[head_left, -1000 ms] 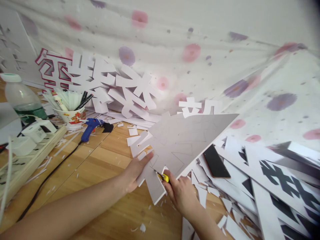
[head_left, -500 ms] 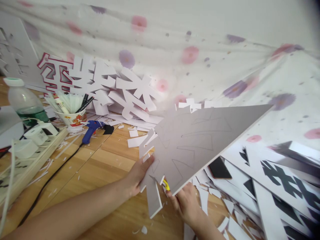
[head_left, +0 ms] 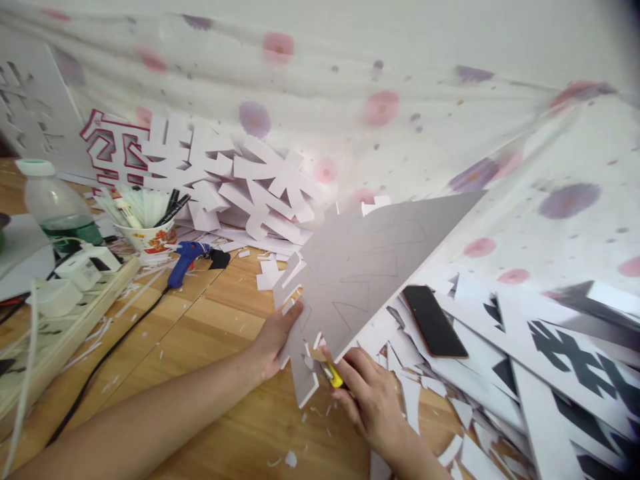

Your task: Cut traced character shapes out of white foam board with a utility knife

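A white foam board [head_left: 370, 260] with pencilled outlines is held tilted above the table, its left end cut into a character-like shape. My left hand [head_left: 280, 333] is closed on that cut end, the thumb on the near face. Below the board's lower edge, my right hand [head_left: 367, 393] grips a yellow utility knife [head_left: 333, 377], which sits at a notch in the board. The knife's blade is hard to make out. A small loose-looking bit of board [head_left: 318, 341] shows beside the notch.
A blue glue gun [head_left: 187, 262] lies left on the wooden table [head_left: 215, 413]. Behind it stand a paper cup [head_left: 150, 239] of glue sticks and pens, a bottle [head_left: 57, 207] and a power strip [head_left: 95, 307]. A phone [head_left: 435, 323] lies right among offcuts. Cut-out characters [head_left: 270, 180] lean behind.
The board has shifted left and tilted, uncovering more of the phone. My right hand with the knife shows more fully below the edge, and a small bit has come up at the notch.
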Motion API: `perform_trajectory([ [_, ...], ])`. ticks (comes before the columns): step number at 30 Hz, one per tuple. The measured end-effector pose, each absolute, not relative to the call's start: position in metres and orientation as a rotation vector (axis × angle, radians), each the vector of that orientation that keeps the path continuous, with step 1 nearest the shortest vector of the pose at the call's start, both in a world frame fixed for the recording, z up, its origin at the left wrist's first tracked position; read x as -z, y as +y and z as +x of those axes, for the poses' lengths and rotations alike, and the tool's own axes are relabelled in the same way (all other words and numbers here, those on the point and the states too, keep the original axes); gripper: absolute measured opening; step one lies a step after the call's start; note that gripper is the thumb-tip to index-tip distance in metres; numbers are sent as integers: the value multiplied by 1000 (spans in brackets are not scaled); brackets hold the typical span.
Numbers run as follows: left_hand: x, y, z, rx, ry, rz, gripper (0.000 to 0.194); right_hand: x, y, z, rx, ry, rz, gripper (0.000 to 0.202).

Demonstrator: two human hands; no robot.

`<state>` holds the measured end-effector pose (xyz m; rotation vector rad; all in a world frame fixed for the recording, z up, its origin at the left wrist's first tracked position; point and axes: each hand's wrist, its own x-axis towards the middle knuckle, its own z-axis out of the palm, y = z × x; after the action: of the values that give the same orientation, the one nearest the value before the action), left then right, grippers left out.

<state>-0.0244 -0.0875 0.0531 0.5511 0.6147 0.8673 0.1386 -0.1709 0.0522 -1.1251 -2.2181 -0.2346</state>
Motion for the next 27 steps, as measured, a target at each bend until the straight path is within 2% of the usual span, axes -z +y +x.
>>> perform_trajectory([
  [5,-53,-91,-24,-831,600,584,52,-58,-170,132,149,-2244,-1171,34],
  [13,-58,-98,-21,-866,572,610,43,-59,-166,129,154,-2227,-1180,31],
  [27,-58,-103,-19,-969,700,559,52,-56,-159,132,255,-2213,-1254,33],
])
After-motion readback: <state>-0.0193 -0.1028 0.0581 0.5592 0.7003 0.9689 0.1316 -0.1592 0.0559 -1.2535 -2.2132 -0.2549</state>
